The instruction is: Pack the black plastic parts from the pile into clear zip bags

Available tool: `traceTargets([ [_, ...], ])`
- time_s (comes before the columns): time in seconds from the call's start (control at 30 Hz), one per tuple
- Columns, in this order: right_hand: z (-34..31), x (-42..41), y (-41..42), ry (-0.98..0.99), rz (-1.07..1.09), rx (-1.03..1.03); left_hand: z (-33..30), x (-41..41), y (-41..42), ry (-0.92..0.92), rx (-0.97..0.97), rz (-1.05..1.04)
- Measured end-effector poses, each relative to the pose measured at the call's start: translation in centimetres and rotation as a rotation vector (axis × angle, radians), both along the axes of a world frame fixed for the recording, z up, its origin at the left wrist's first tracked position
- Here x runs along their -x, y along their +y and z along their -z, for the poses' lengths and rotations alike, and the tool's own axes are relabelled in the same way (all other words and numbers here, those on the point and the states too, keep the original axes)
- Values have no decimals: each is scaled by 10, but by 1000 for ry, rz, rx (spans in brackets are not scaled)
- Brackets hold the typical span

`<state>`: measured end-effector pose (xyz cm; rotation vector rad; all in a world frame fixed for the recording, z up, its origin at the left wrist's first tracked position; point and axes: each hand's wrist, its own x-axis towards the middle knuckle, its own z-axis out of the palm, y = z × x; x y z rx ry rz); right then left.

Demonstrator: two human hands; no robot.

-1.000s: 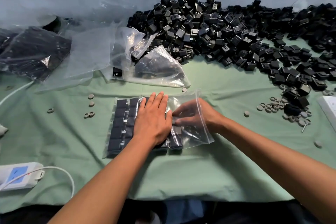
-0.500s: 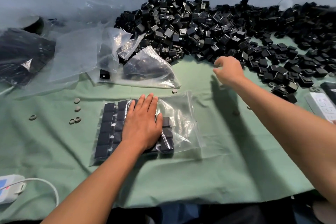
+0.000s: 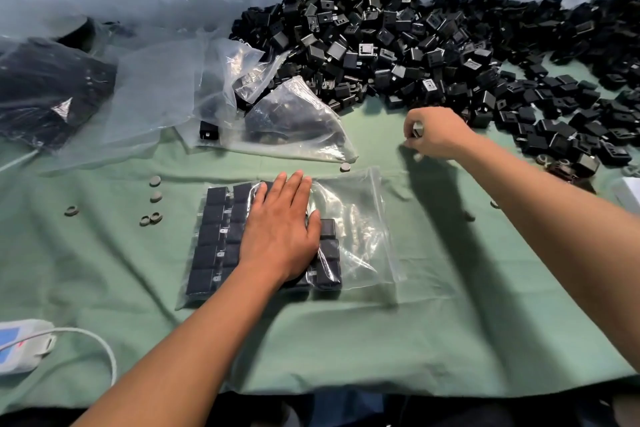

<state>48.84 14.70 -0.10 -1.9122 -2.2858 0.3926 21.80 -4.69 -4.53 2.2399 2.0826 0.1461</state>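
The black plastic parts (image 3: 398, 45) look small, rigid and light, easy to take one at a time by their flat sides between thumb and fingertips; the clear zip bag (image 3: 349, 236) is thin, soft and slippery, so I judge it needs pinning. My left hand (image 3: 280, 232) lies flat, fingers straight, pressing the bag and the rows of parts inside it against the green table (image 3: 346, 350). My right hand (image 3: 434, 133), fingers curled, pinches one part at the pile's near edge, well apart from the bag's open, empty right side.
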Motion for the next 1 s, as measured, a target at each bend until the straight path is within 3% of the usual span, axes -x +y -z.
traceTargets([
  [0.17,-8,2,-73,461,-132,391,0,0,-1,7,9,-4],
  [0.43,0,22,-128,751,-316,691,-2,-1,-1,-7,7,-6],
  [0.7,-13,21,-122,621,-431,993,-1,-1,-1,-26,-4,-13],
  [0.77,-11,24,-124,712,-433,994,-1,0,0,-26,-6,-13],
  [0.87,-5,37,-126,898,-259,870,0,-1,-1,-29,-7,-12],
  [1.0,0,54,-132,933,-121,687,-1,-1,-1,-35,-5,-15],
])
